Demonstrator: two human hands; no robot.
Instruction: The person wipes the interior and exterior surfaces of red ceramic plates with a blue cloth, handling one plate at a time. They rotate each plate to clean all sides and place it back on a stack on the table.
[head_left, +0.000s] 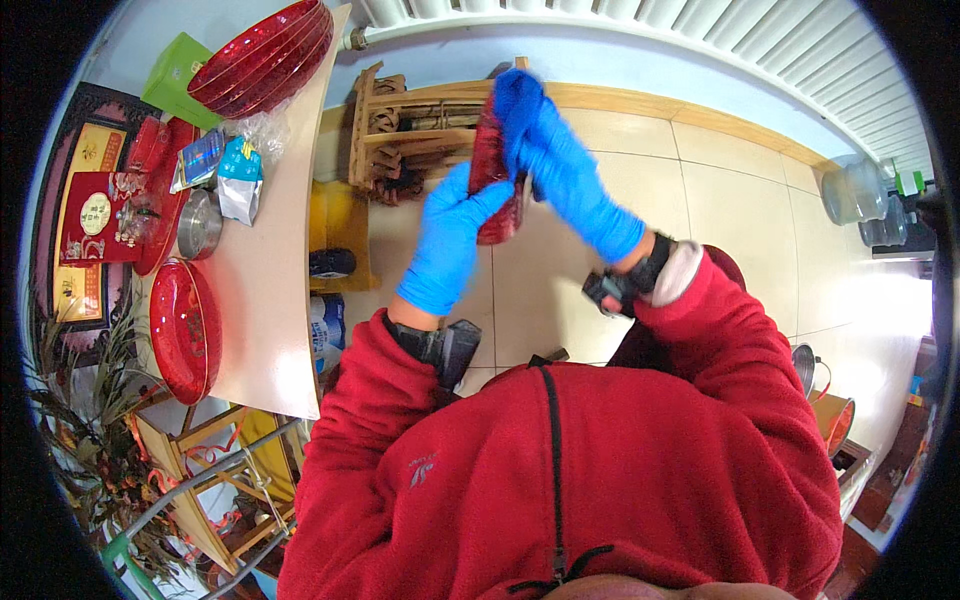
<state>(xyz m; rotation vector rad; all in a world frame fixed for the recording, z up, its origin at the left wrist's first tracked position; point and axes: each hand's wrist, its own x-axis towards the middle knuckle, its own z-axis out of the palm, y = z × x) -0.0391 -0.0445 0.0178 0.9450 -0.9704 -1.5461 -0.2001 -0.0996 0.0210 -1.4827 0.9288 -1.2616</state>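
Observation:
My left hand [447, 240], in a blue rubber glove, grips a red patterned dish [499, 220] by its near left side. The dish is held up off the floor, tilted so that it shows nearly edge-on. My right hand [578, 185], gloved the same way, presses a dark blue cloth [516, 100] against the dish's far right part. Cloth and fingers hide much of the dish's face. Some blur lies on the right hand and the cloth.
On the table [265, 290] at my left are stacked red dishes [262, 60], another red dish [185, 330], a green box [178, 80], a metal bowl [200, 224] and packets. A wooden rack [420, 125] stands by the wall under a radiator [780, 60]. Water jugs [853, 193] stand far right.

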